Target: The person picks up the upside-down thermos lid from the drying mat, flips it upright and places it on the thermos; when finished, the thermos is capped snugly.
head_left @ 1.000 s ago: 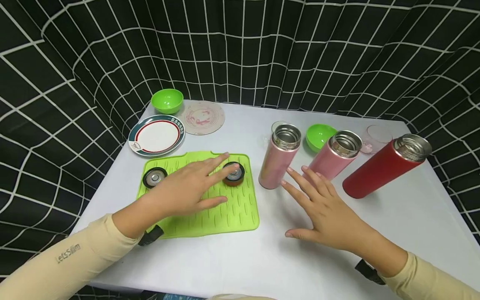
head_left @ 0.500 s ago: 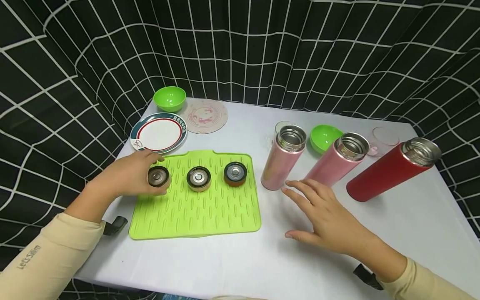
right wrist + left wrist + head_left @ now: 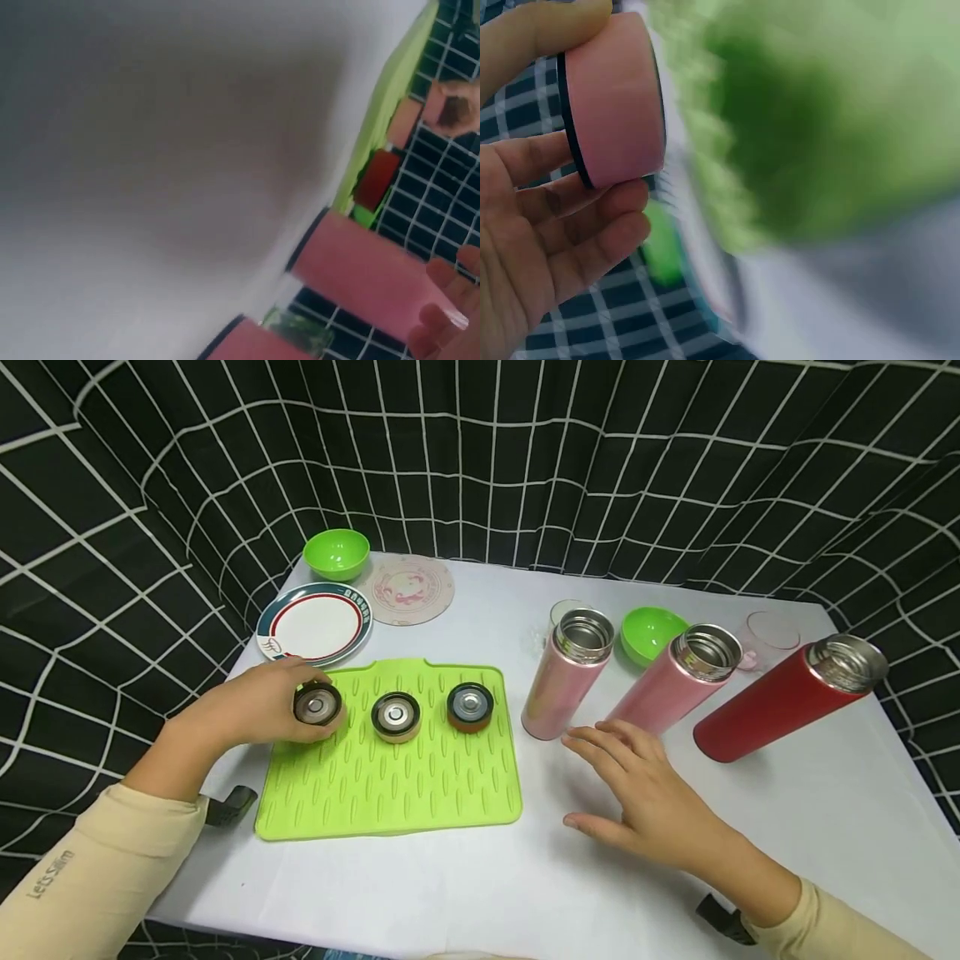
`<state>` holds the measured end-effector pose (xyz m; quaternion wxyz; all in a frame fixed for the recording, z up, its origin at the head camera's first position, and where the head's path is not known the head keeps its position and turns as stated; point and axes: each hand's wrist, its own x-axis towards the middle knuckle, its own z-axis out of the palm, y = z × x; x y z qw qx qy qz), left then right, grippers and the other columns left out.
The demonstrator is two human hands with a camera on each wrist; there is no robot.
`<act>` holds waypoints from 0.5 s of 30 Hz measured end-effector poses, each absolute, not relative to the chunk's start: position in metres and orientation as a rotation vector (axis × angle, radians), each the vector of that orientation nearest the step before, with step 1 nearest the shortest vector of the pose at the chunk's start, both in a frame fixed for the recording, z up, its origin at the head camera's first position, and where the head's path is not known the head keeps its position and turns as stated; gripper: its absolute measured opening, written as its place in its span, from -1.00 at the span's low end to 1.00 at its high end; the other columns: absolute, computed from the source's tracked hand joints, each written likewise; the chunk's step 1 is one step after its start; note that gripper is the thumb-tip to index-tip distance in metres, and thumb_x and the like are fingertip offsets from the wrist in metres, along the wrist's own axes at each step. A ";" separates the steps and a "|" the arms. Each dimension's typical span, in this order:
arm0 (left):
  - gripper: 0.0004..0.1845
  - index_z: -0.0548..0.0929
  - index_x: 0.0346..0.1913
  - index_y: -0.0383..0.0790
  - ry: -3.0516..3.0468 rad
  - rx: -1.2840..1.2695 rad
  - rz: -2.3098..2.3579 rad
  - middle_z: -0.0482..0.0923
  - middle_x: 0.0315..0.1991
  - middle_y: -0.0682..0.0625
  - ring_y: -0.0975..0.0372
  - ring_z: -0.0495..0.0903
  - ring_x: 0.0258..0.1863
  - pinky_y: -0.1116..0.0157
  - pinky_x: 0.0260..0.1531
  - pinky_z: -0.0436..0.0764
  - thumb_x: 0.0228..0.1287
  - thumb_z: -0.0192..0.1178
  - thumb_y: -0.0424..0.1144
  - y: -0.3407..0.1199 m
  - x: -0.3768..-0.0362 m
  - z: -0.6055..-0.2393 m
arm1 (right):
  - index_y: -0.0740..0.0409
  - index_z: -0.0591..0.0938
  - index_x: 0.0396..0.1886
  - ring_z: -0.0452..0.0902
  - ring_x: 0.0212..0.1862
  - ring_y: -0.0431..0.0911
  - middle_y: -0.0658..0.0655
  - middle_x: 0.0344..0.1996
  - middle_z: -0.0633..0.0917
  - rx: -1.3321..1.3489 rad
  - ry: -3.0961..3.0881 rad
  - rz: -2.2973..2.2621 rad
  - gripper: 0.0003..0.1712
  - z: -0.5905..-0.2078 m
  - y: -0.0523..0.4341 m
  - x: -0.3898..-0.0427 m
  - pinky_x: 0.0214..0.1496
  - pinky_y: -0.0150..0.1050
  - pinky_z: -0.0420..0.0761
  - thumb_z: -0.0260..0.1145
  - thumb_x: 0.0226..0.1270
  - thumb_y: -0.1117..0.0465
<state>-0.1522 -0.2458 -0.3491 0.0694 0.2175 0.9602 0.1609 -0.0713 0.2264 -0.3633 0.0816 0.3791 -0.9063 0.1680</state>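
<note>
My left hand (image 3: 247, 706) pinches a pink bottle lid (image 3: 615, 101) between thumb and fingers at the left of the green drying mat (image 3: 390, 785); in the left wrist view a gap shows between lid and mat. Two more lids lie upside down on the mat: a pinkish lid (image 3: 396, 716) in the middle and a red lid (image 3: 470, 707) at the right. My right hand (image 3: 660, 806) hovers with spread, relaxed fingers, its fingertips close to two pink bottles, one nearer (image 3: 561, 689) and one partly covered (image 3: 663, 689). Farther right stands a red bottle (image 3: 780, 702), uncapped like the pink ones.
Behind the mat lie a dark-rimmed plate (image 3: 315, 622) and a round patterned mat (image 3: 408, 589). One green bowl (image 3: 336, 554) stands at the back left, another green bowl (image 3: 648, 633) behind the bottles. A clear glass (image 3: 772, 635) stands behind the red bottle.
The left hand has moved left from above the mat's middle to the leftmost lid and now grips it. The right hand has stayed almost still beside the bottles.
</note>
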 end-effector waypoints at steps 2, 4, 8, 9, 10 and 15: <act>-0.40 0.64 -0.04 -0.22 2.893 0.731 0.501 0.55 -0.14 -0.01 0.18 0.51 -0.18 0.16 -0.14 0.55 -0.09 0.50 0.09 -0.230 -0.147 -0.337 | -0.01 0.33 0.44 0.26 0.23 -0.04 -0.06 0.27 0.45 1.113 -2.725 0.551 -0.04 -0.362 0.221 -0.071 0.21 -0.04 0.31 0.36 0.14 -0.34; -0.41 0.64 -0.04 -0.17 2.889 0.832 0.518 0.52 -0.18 0.06 0.24 0.51 -0.24 0.22 -0.19 0.55 -0.14 0.53 0.06 -0.208 -0.140 -0.324 | -0.03 0.31 0.44 0.30 0.13 -0.15 -0.13 0.20 0.49 1.099 -2.765 0.595 -0.04 -0.360 0.214 -0.070 0.09 -0.15 0.42 0.35 0.14 -0.35; -0.37 0.64 0.00 -0.14 2.840 1.073 0.527 0.46 -0.21 0.14 0.34 0.50 -0.31 0.32 -0.26 0.56 -0.19 0.55 0.04 -0.155 -0.124 -0.299 | -0.04 0.34 0.40 0.39 0.00 -0.26 -0.19 0.09 0.53 1.100 -2.834 0.758 -0.12 -0.353 0.197 -0.068 -0.11 -0.27 0.53 0.35 0.18 -0.32; -0.37 0.63 0.02 -0.14 2.822 1.135 0.510 0.45 -0.21 0.15 0.34 0.49 -0.31 0.34 -0.26 0.56 -0.17 0.54 0.04 -0.142 -0.120 -0.295 | -0.04 0.37 0.38 0.42 -0.01 -0.25 -0.19 0.05 0.54 1.098 -2.844 0.833 -0.17 -0.351 0.192 -0.067 -0.15 -0.29 0.55 0.36 0.21 -0.28; -0.36 0.63 0.04 -0.15 2.797 1.188 0.495 0.44 -0.20 0.15 0.34 0.49 -0.30 0.35 -0.25 0.56 -0.15 0.53 0.04 -0.129 -0.117 -0.290 | -0.05 0.40 0.34 0.43 -0.03 -0.25 -0.20 0.02 0.55 1.096 -2.852 0.905 -0.24 -0.349 0.188 -0.067 -0.18 -0.30 0.55 0.36 0.23 -0.24; -0.34 0.61 0.09 -0.13 2.671 1.381 0.428 0.40 -0.22 0.15 0.35 0.47 -0.31 0.42 -0.25 0.53 -0.12 0.52 0.06 -0.077 -0.109 -0.276 | -0.13 0.52 0.11 0.50 -0.23 -0.22 -0.24 -0.25 0.62 1.028 -2.935 1.212 -0.61 -0.338 0.171 -0.064 -0.33 -0.33 0.52 0.25 0.39 -0.14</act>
